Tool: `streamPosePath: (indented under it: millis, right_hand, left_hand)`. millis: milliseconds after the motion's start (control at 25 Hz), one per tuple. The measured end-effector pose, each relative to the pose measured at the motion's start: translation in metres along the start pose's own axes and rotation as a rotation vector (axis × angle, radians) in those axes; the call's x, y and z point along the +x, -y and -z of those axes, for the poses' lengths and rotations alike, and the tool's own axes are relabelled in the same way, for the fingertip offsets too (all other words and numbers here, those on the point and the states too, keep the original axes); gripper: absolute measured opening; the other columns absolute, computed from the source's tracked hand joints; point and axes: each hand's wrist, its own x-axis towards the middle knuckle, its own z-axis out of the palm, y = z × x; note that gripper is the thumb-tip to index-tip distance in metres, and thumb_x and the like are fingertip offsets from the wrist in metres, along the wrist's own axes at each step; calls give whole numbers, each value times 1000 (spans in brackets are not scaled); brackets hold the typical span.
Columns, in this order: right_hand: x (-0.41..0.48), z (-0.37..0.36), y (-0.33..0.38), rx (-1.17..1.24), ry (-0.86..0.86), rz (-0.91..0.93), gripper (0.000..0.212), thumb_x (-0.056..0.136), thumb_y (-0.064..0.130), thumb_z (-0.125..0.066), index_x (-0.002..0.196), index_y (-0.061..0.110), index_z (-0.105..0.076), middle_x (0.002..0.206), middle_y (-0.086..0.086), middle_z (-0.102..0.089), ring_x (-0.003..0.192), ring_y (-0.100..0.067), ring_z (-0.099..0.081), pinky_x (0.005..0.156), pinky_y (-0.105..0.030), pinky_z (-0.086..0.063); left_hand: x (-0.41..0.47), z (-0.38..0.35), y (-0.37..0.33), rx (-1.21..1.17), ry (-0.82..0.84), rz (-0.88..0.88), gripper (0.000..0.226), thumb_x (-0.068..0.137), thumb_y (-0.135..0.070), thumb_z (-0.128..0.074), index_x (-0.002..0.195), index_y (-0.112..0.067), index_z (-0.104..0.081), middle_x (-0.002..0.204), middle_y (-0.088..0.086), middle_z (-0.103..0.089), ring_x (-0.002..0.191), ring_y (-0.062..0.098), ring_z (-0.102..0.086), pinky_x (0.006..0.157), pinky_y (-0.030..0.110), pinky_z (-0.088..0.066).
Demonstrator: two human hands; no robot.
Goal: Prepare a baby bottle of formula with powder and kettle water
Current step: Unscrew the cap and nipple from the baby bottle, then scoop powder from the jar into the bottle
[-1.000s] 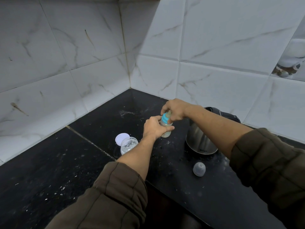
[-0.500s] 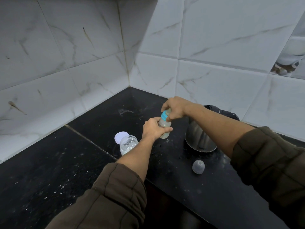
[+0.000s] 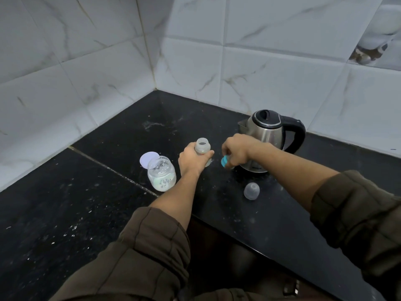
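A small translucent baby bottle [image 3: 202,147] stands upright on the black counter [image 3: 86,213], its mouth uncovered. My left hand [image 3: 192,160] grips its body. My right hand [image 3: 235,150] is just to the right of it, low over the counter, holding the blue teat collar [image 3: 225,161], which is off the bottle. An open glass jar of white powder [image 3: 161,173] stands left of the bottle, with its white lid [image 3: 147,159] lying behind it. The steel kettle [image 3: 268,135] with a black handle stands behind my right hand.
A clear dome cap [image 3: 251,190] lies on the counter in front of the kettle. White tiled walls meet in a corner [image 3: 155,83] behind. The counter's front edge [image 3: 249,242] runs diagonally below my arms. Powder specks dot the left part of the counter.
The blue collar has come off the bottle; my right hand carried it down and to the right. My left hand stayed on the bottle. The kettle is uncovered as my right arm dropped.
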Motion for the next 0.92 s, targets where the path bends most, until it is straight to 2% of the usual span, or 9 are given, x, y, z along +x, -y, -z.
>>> streamPosePath:
  millis: [120,240,400,640,800,920]
  right_hand:
    - [-3,-30,2,-95,116,41,47,74,40,-84,117,27,-70,106,-2,-69,92,-25,-66,80,-38,-59]
    - [-3,-51,1,-90,195,93,53,78,36,-86,125,24,-67,113,-3,-68,96,-23,-65,80,-37,-58]
    - [1,-70,4,-84,272,155,55,78,37,-88,126,23,-65,117,-3,-66,99,-23,-64,83,-37,-58]
    - [2,-87,11,-168,314,226,54,77,39,-87,124,24,-63,122,-3,-62,105,-23,-60,87,-41,-58]
    - [4,-83,9,-154,321,232,66,71,56,-87,125,26,-63,120,2,-62,104,-20,-61,85,-42,-58]
    - [3,-73,7,-72,306,214,67,66,71,-83,113,27,-65,103,6,-66,93,-16,-62,81,-38,-58]
  left_hand:
    - [-5,-9,4,5,23,-10,54,77,-52,-86,118,-21,-69,113,-2,-74,113,22,-64,95,35,-49]
    - [-9,-15,11,-3,28,-8,57,74,-55,-88,117,-22,-69,112,-3,-74,111,20,-66,96,37,-52]
    - [-10,-22,20,-8,22,5,58,71,-57,-89,114,-24,-69,107,-6,-74,107,19,-67,97,41,-53]
    - [-11,-27,29,-32,17,23,59,71,-53,-90,117,-23,-69,110,-7,-75,110,17,-67,96,35,-52]
    - [-10,-30,35,-39,15,32,58,70,-54,-90,115,-24,-69,110,-7,-75,109,18,-68,97,37,-53]
    - [-11,-29,37,-65,25,31,62,69,-54,-91,119,-24,-67,112,-6,-75,113,20,-68,99,40,-53]
